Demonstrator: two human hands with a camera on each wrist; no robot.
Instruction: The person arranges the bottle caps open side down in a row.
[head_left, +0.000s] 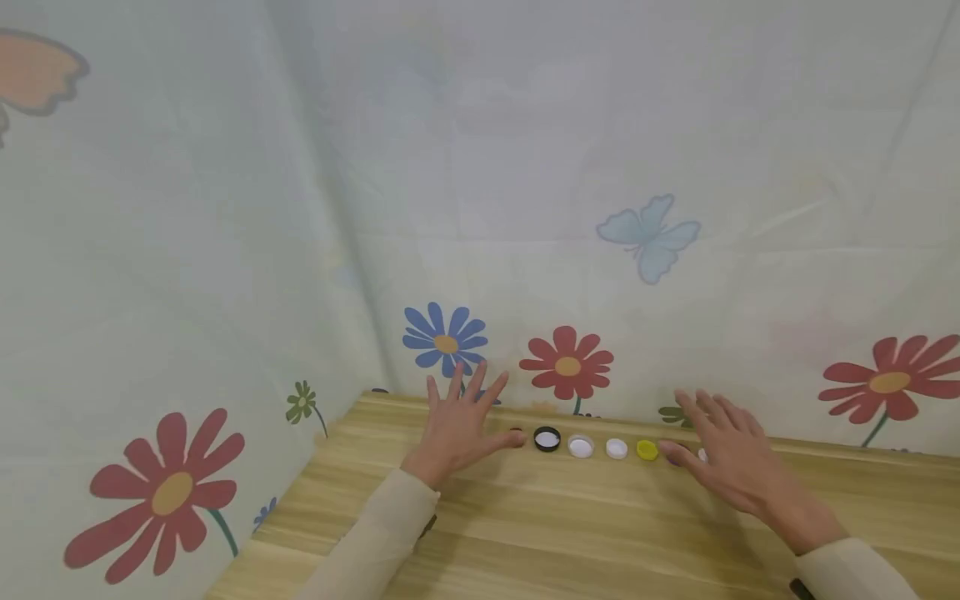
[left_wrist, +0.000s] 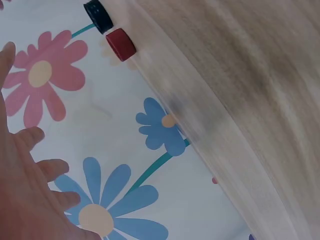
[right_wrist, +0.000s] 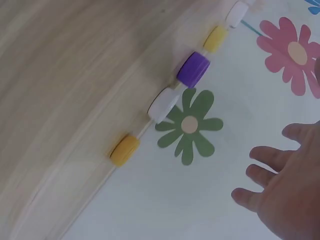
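Several bottle caps stand in a row along the table's far edge. My left hand (head_left: 452,433) is spread over the left end, holding nothing; its thumb partly covers the red cap (left_wrist: 121,45). Beside that are the black cap (head_left: 547,432), a pale see-through-rimmed cap (head_left: 581,447), a white cap (head_left: 617,449) and a yellow cap (head_left: 647,450). Over the right end my right hand (head_left: 738,462) has its fingers extended and grips nothing. Its thumb partly hides the purple cap (right_wrist: 193,69). Past that lie another white cap (right_wrist: 163,105) and an orange-yellow cap (right_wrist: 124,150).
The wooden table (head_left: 555,533) reaches back to a hanging white cloth (head_left: 495,192) printed with flowers and butterflies. The cloth also runs along the left side. The caps sit close to where the tabletop meets the cloth.
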